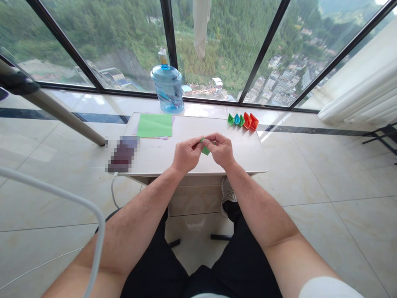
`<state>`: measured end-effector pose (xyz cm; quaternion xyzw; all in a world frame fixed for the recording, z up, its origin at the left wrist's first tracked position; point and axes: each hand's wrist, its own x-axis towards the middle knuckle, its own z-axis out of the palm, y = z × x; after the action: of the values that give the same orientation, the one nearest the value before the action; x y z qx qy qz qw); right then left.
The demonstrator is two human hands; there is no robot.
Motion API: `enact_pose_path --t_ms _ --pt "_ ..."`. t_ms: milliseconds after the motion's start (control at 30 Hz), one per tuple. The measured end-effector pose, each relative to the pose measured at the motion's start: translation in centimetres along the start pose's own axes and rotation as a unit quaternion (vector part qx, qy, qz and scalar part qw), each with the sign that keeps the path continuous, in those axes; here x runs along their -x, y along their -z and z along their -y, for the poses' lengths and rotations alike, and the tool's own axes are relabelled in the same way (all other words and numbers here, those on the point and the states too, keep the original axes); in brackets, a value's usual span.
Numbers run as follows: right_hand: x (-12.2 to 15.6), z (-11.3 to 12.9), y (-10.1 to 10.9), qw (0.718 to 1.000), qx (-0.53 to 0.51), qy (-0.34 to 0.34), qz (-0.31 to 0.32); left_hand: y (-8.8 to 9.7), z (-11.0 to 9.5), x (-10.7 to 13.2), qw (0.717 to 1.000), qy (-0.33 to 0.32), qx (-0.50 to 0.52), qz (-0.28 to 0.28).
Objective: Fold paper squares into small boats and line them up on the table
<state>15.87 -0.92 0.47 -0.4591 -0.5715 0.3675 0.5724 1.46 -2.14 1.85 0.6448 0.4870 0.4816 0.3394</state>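
Note:
Above the middle of the white table (pixel 161 159), a small folded piece of green paper (pixel 205 150) is pinched between both hands. My left hand (pixel 187 153) grips its left side, with thumb and forefinger pressed together. My right hand (pixel 221 148) closes on the right side, thumb at the top edge. Most of the paper is hidden by the fingers, so its full shape cannot be made out. Toward the back right of the table stand folded paper pieces: green (pixel 230 119), blue (pixel 237 119) and larger red-orange ones (pixel 250 121).
A stack of green paper sheets (pixel 155 125) lies at the table's back left. Near the left edge is a pixelated device (pixel 123 154) with a cable (pixel 113 191). Behind the table stands a blue water jug (pixel 168 91) by the windows. A pale pole (pixel 68 111) slants at left.

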Motion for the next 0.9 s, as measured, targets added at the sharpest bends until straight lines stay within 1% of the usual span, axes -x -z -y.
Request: enact_pose_path --t_ms 133,200,300,400,467,600,667,767,833,900 --pt "-0.1 0.0 -0.2 0.999 -0.015 -0.015 -0.027 -0.2 0.4 0.0 0.998 0.013 0.029 0.050" --pt "-0.2 0.0 -0.2 0.999 -0.015 -0.023 -0.036 -0.3 0.6 -0.1 0.997 0.028 0.017 0.067" --pt "-0.2 0.1 -0.1 0.999 -0.015 -0.038 -0.028 -0.4 0.8 -0.2 0.997 0.051 -0.012 0.053" --pt "-0.3 0.3 0.3 0.997 -0.014 -0.069 0.025 -0.2 0.8 -0.4 0.997 0.062 0.019 0.032" --pt "-0.3 0.4 0.5 0.995 -0.012 -0.080 0.052 0.0 0.8 -0.5 0.997 0.067 0.040 0.029" --pt "-0.3 0.5 0.6 0.994 -0.007 -0.096 0.049 0.1 0.9 -0.7 0.997 0.075 0.019 0.030" --pt "-0.3 0.5 0.5 0.993 -0.013 -0.106 0.051 0.0 1.1 -0.7 0.994 0.093 0.058 0.018" --pt "-0.3 0.5 0.6 0.990 -0.033 -0.121 0.067 -0.1 1.1 -0.8 0.978 0.132 0.163 0.005" --pt "-0.3 0.6 0.7 0.989 -0.026 -0.126 0.070 -0.1 0.9 -0.9 0.965 0.157 0.211 0.016" --pt "-0.3 0.6 0.9 0.990 0.000 -0.124 0.067 0.0 0.7 -0.8 0.955 0.176 0.235 0.033"
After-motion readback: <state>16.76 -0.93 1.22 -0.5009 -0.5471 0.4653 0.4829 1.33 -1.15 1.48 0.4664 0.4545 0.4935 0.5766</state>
